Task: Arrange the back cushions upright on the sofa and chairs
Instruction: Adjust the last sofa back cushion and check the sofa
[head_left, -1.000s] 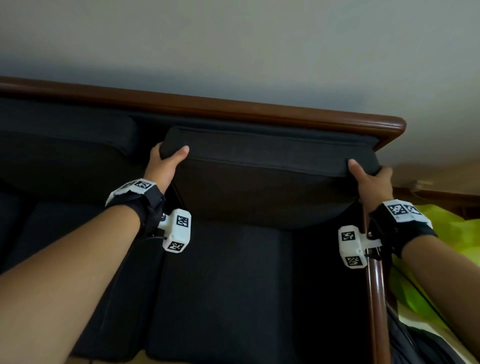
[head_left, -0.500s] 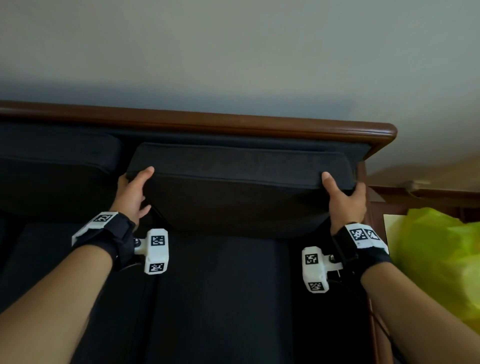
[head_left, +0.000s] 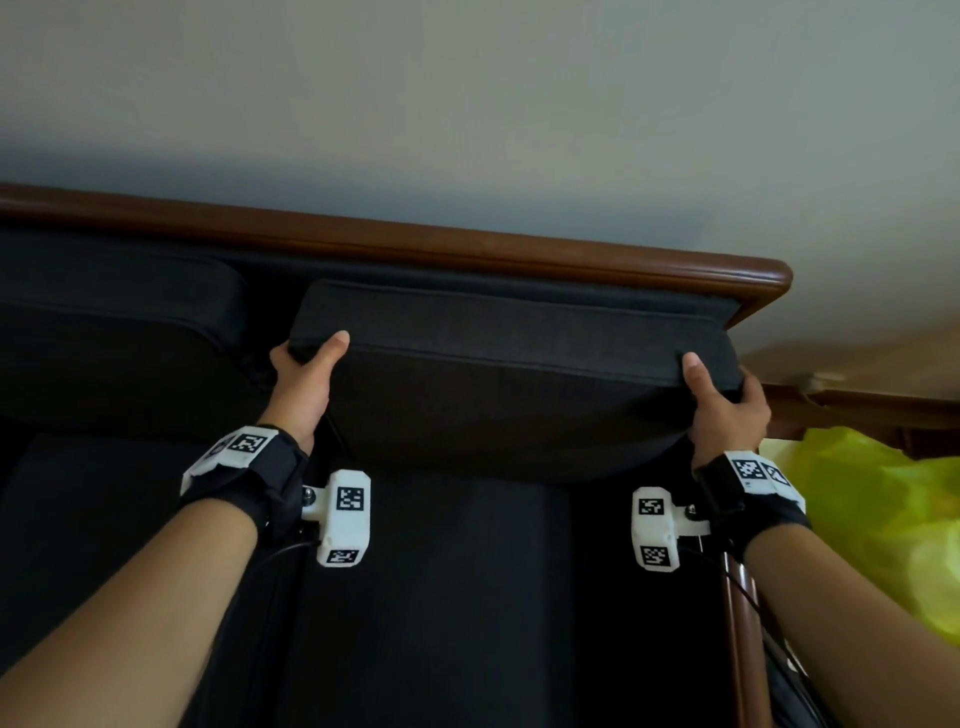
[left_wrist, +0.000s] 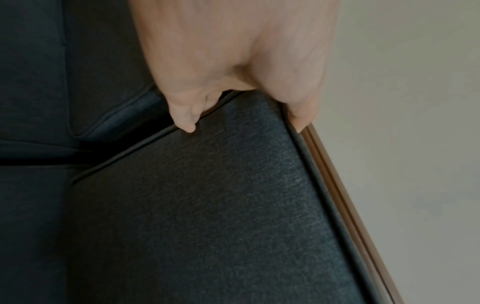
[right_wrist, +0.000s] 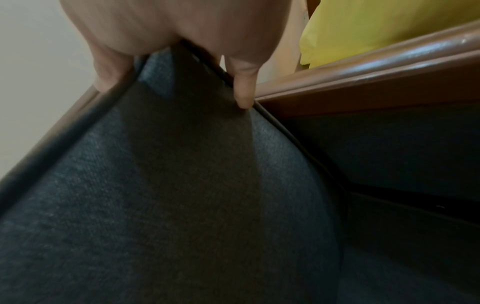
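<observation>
Head view first, reading across from the wooden back rail (head_left: 467, 249) of the sofa. Below the rail's left stretch a neighbouring back cushion (head_left: 114, 332) leans against the backrest. Right of it, and just under the rail, is the dark back cushion (head_left: 509, 384) I am holding, its top edge close to the rail and its face turned toward me, its lower edge bulging out over the seat cushion (head_left: 426, 597). My left hand (head_left: 304, 384) grips its upper left corner, thumb on the front face and the fingers wrapped behind (those fingers are hidden from this view). My right hand (head_left: 727, 405) grips the upper right corner the same way, thumb pressed on the front edge, fingers curled round the side.

Left wrist view: my left hand (left_wrist: 233, 61) pinches the corner of the cushion (left_wrist: 207, 205) across its thickness, with the rail (left_wrist: 350, 205) just beyond the cushion's far edge.

Right wrist view: my right hand (right_wrist: 176, 41) pinches the cushion (right_wrist: 168, 195) at its corner, one finger down each side. Beyond the rail's right end sits a yellow-green bag (head_left: 883, 519).
</observation>
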